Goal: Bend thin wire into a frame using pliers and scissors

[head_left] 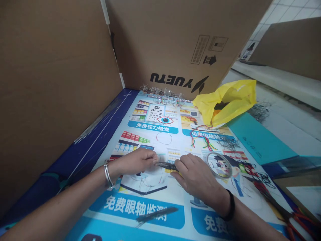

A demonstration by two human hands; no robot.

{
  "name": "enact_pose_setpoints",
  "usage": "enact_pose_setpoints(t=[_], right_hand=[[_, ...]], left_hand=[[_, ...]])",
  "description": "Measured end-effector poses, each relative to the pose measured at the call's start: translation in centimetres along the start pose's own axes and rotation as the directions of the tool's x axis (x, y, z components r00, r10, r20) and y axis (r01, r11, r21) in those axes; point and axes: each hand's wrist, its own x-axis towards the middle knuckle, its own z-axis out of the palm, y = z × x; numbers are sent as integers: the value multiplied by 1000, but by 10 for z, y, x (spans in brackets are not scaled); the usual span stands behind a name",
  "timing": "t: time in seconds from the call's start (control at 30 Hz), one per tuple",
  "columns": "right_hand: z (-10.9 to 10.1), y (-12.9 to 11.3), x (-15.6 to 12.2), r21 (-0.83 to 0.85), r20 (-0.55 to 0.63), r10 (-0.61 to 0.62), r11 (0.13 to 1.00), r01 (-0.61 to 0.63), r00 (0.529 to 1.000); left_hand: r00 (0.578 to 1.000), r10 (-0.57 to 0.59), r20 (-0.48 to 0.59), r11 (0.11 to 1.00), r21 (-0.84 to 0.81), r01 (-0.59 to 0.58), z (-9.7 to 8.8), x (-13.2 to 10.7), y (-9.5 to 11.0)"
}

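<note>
My right hand (193,172) is closed round a pair of dark-jawed pliers (167,165), its nose pointing left. The tip of the pliers meets the fingertips of my left hand (142,159), which are pinched together on a thin wire (161,175). Fine loops of that wire hang below the fingers over the printed sheet; its end inside the pinch is hidden. Just right of my right hand lies a round clear dish or ring (219,165). Nearer to me, a bundle of short thin dark wires (157,216) rests on the sheet.
A printed poster (173,234) covers the table. Cardboard walls (160,40) stand left and behind. At the right are a yellow bag (228,97), coloured strings (208,143), dark loops (253,172) and red-handled scissors (288,214). Tangled wire pieces (163,92) lie at the back, long wires (96,122) at left.
</note>
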Motion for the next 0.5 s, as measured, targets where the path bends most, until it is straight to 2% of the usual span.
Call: enact_pose_setpoints(t=[0.2,0.5], right_hand=[[-1,2,-1,7,-5,-79,997,79,997],[-6,2,0,-18,-22,-191,981,191,981]], left_hand=[[984,-13,176,995,-91,29,-5,-1,-11],[952,17,305,994,-105,16,-10,-1,-12]])
